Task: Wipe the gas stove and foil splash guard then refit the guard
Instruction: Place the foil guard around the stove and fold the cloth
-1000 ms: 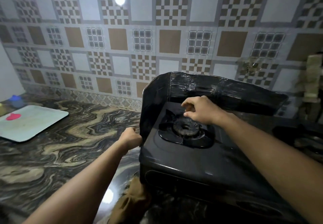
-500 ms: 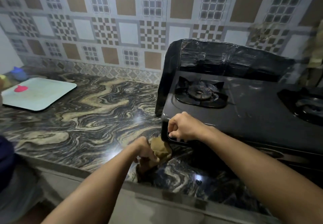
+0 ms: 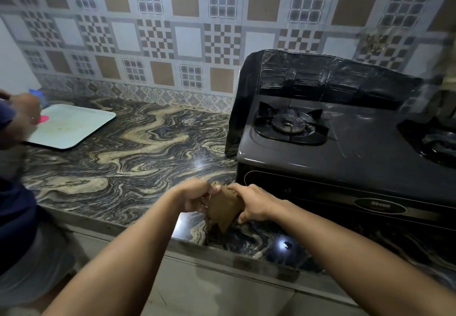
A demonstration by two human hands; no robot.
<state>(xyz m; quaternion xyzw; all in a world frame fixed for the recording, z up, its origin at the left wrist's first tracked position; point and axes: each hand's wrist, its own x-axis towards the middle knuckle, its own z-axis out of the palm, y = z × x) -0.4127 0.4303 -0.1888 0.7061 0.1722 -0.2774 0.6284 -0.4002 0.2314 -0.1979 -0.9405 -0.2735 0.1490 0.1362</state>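
Observation:
A black gas stove [image 3: 345, 152] stands on the marbled counter at the right, with one burner [image 3: 288, 124] in full view. The dark foil splash guard [image 3: 308, 76] wraps its back and left side, standing upright. In front of the stove's left corner, near the counter's front edge, both my hands hold a brown cloth [image 3: 223, 208]. My left hand [image 3: 195, 197] grips its left edge and my right hand [image 3: 251, 203] grips its right side. The cloth's lower tip hangs to the counter.
A pale tray [image 3: 71, 128] with a pink item lies at the far left of the counter [image 3: 138, 155]. Another person [image 3: 17, 130] stands at the left edge, blurred. A second burner [image 3: 434, 143] sits at the right. A patterned tile wall runs behind.
My right hand left the burner, touched the stove's front corner, then joined the left hand on the cloth. My left hand dropped from the guard's edge. My view pulled back and down.

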